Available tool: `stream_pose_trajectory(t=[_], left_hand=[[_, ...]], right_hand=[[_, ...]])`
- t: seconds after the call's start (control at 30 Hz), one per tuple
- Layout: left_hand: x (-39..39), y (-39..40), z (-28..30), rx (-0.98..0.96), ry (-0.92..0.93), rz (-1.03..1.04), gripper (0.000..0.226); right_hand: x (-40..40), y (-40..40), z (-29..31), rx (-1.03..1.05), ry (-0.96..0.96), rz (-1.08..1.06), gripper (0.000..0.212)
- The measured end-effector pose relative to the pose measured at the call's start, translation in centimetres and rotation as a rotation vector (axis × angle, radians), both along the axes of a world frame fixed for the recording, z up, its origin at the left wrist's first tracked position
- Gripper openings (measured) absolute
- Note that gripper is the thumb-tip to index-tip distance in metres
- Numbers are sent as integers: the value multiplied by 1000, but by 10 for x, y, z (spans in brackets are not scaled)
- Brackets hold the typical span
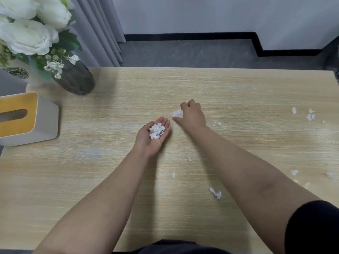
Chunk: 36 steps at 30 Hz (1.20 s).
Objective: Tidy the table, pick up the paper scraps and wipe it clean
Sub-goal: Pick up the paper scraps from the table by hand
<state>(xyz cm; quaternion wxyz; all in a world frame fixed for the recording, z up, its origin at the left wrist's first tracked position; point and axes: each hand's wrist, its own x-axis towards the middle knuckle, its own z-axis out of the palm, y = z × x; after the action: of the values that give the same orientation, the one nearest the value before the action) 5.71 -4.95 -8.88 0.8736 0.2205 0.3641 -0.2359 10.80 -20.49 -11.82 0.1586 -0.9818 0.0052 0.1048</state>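
Scraps lie nearest the person on the pale desk, with two smaller bits a little farther in, between the forearms, all not yet gathered. Beyond them the left hand lies palm up with its fingers relaxed and apart, cupped as a tray so the collected pile stays put. Just beside it, the right hand curls its fingers onto a white wad on the desk; it looks pinched, though the knuckles hide the tips. More bits sit well apart at the right edge. Farther left stand a tissue box, probably handy for wiping, and a vase of white flowers.
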Motion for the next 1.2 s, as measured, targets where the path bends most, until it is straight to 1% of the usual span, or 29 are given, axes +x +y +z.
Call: stream_pose_trajectory(t=[0.03,0.13,0.2,0.27,0.37,0.53,0.6,0.67,0.73,0.8,0.9,0.97,1.07,1.13,1.2], left_hand=[[-1,0,-1,3,0,-1,34],[-1,2,-3,9,9,4,35],[-2,3,-4,17,18,6,36],[-2,3,-5,23,27,6,37],[-2,0,-6,46,39,-11,38],[-2,-17,3,31,48,-44,36],[-4,-27,11,10,45,-51,36],[-7,-35,19,-26,34,-41,34],[-11,-38,26,-67,40,-29,30],[-14,-40,26,-120,63,-11,28],[-16,-38,12,-143,23,-56,41],[-19,-39,8,-145,-34,-103,45],[-25,-43,13,-168,-119,-124,35],[-28,-45,15,-169,-120,-102,27],[-28,-47,15,-172,-92,-58,23]], right_hand=[[0,2,0,-4,-8,21,50],[-1,2,0,78,-4,31,32],[-3,-1,0,84,-8,70,25],[-5,-7,0,104,-7,71,22],[-5,-14,14,239,-34,-25,21],[-23,-13,58,472,-216,-97,21],[-39,-4,69,510,-228,-63,15],[-53,5,71,469,-172,18,10],[-64,12,71,429,-121,99,11],[-72,14,68,392,-111,163,15],[-84,15,62,330,-144,263,19],[-90,15,58,335,-190,294,22],[-99,8,58,399,-234,276,30],[-103,1,61,468,-260,256,34],[-106,-8,64,563,-249,159,32]])
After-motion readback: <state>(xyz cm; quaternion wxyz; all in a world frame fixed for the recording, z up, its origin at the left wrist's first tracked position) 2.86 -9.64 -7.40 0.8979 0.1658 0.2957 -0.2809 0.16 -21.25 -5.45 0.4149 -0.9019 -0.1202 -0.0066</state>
